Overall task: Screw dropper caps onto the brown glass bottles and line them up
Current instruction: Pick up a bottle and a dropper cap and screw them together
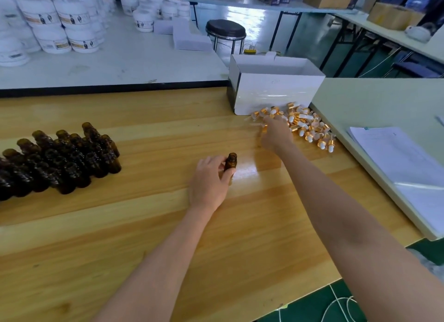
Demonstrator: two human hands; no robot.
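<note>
Capped bottles: none seen; task barely begun. Brown bottle (231, 162): one, uncapped, upright mid-worktop (144, 225), gripped by left hand (211, 181). Uncapped bottles (60, 160): roughly two dozen, massed left, frame cuts the count. Dropper caps (306, 125): uncounted dozens, heaped beside white box (276, 88); right hand (276, 134) upon them, grip hidden.

The left grip (209, 182), forearm bare and angled inward, curls thumb and fingers round an upright bottle (231, 162). The right arm stretches forward, nearly straight; the right grip (276, 135) faces palm-down, its fingertips hidden.
</note>
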